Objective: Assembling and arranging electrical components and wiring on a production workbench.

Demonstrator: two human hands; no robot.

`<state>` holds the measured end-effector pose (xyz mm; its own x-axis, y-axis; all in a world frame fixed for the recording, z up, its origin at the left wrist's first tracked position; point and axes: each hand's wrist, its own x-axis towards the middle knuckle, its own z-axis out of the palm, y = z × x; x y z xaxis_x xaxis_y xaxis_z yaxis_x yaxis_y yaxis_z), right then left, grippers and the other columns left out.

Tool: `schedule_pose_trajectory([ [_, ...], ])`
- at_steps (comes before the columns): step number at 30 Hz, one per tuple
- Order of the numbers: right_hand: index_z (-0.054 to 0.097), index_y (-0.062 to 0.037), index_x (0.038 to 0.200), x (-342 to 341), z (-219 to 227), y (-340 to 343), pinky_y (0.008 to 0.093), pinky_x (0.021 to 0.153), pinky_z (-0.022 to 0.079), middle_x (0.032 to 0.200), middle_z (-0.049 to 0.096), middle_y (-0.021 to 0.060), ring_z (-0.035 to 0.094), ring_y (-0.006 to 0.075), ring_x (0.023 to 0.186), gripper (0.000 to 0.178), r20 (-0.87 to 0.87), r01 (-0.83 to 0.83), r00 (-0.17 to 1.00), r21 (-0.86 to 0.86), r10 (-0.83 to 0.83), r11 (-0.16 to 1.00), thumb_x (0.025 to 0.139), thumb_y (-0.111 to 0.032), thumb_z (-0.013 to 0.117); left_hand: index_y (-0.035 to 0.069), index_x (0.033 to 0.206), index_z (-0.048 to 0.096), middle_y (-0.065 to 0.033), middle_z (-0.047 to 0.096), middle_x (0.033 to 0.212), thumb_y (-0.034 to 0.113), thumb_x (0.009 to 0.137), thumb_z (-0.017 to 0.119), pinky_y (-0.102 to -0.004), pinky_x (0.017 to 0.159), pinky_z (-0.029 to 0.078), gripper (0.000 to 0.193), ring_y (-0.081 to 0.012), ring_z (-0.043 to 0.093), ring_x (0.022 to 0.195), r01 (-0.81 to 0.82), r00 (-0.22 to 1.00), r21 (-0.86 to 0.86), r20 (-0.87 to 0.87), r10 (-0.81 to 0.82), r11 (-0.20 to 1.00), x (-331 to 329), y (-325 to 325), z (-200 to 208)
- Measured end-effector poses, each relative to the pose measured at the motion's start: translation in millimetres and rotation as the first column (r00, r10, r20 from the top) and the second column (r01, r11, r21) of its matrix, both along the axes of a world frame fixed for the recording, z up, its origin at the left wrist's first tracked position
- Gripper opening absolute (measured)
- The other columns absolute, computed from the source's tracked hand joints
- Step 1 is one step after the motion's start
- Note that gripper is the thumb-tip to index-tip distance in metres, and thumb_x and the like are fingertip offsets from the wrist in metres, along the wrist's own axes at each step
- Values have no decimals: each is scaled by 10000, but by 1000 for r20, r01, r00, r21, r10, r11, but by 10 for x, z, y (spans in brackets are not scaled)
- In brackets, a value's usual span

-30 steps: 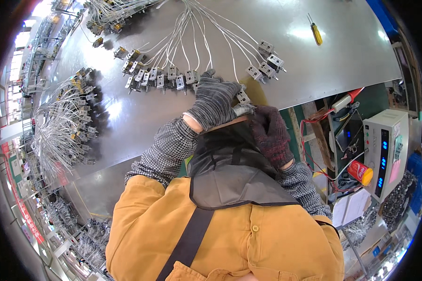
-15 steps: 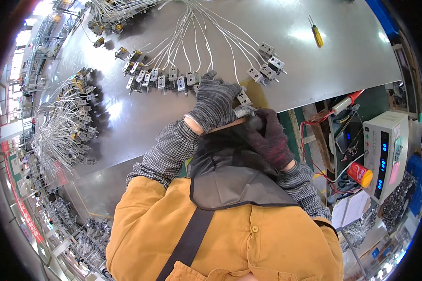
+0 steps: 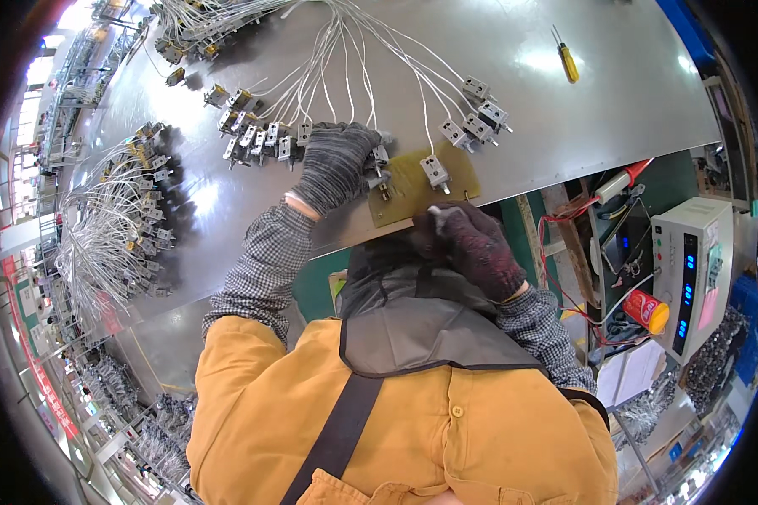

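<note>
My left hand (image 3: 337, 164), in a grey knit glove, is curled over the row of wired metal blocks. Its fingers are closed on a small silver metal block (image 3: 379, 175) with a short shaft, beside the left part of a yellowish flat plate (image 3: 408, 187). Another metal block (image 3: 435, 172) lies on the plate, its white wire running up the table. My right hand (image 3: 473, 251), in a dark red-black glove, is closed just off the table's front edge. Something small and pale shows at its fingertips; its kind is hidden.
Several wired blocks (image 3: 480, 126) lie right of the plate. A yellow-handled screwdriver (image 3: 569, 66) rests further back. Left is a wire bundle (image 3: 101, 236). At the right stand a display instrument (image 3: 691, 278), a red jar (image 3: 644, 311) and a red-tipped probe (image 3: 623, 181).
My left hand has moved left, from the right-hand block to one by the row. The right hand has drawn slightly down from the plate, leaving a block lying on it.
</note>
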<state>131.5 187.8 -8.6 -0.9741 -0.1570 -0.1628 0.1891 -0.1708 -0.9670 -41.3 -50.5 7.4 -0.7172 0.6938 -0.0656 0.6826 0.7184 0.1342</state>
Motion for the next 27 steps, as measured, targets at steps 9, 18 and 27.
schedule_pose_trajectory([
  [9,679,-16,1258,-399,239,287,280,879,528,1072,706,47,640,114,979,288,102,289,953,-31,-284,957,1102,-230,564,116,1097,730,-101,736,936,451,694,928,-468,896,508,560,-319,713,918,-100,995,213,38,94,972,218,193,-25],
  [18,682,-23,1266,-378,34,476,300,873,543,1058,721,67,666,128,937,271,-128,313,950,460,-286,831,1080,-196,587,155,1149,742,-46,743,898,426,694,907,-508,1057,397,555,-265,699,901,-136,989,328,-16,149,935,588,471,-24],
  [27,680,-17,1252,-164,118,379,290,806,566,1038,725,75,678,113,890,243,-171,165,981,488,-92,857,1042,-134,650,168,1244,741,-75,778,1054,540,785,832,-561,1167,321,598,-306,696,1034,-14,993,179,122,-8,984,417,577,109],
])
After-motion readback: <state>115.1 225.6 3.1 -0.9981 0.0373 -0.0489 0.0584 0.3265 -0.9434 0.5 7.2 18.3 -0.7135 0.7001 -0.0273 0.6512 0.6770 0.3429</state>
